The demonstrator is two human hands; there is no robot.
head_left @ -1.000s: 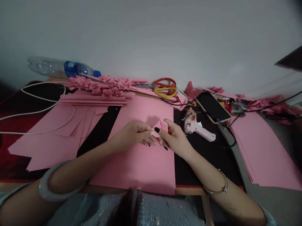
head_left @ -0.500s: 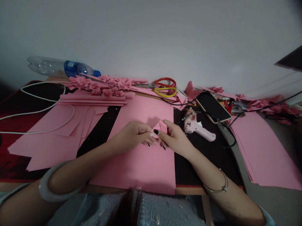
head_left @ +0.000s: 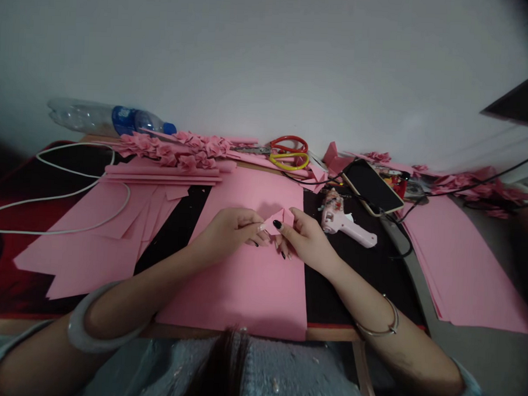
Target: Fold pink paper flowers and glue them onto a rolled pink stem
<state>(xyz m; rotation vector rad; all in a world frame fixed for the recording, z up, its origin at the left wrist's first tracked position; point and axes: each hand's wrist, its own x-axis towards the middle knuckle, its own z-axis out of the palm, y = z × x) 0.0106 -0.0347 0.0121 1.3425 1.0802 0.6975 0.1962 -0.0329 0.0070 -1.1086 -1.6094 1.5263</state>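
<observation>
Between my two hands is a small folded piece of pink paper [head_left: 273, 223], held above a large pink sheet [head_left: 242, 296]. My left hand [head_left: 230, 231] pinches its left corner between thumb and fingers. On the other side, my right hand [head_left: 303, 237] grips the folded paper, its dark-nailed thumb pressed on the front and its fingers behind. Parts of the paper are hidden by my fingers. A pale pink glue gun [head_left: 352, 230] lies on the dark mat, to the right of my right hand.
Pink paper flowers [head_left: 191, 151] and rolled paper [head_left: 164, 175] lie at the back left, near a plastic bottle [head_left: 88, 115]. Scissors [head_left: 289, 152] and a phone [head_left: 373, 187] are behind my hands. Pink sheets are stacked left [head_left: 82, 237] and right [head_left: 471, 271]. A white cable [head_left: 63, 198] curls across the left.
My left hand has shifted slightly left and up along the paper's left corner. The folded paper has turned a little and shows a wider, flatter shape. Other things stay where they were.
</observation>
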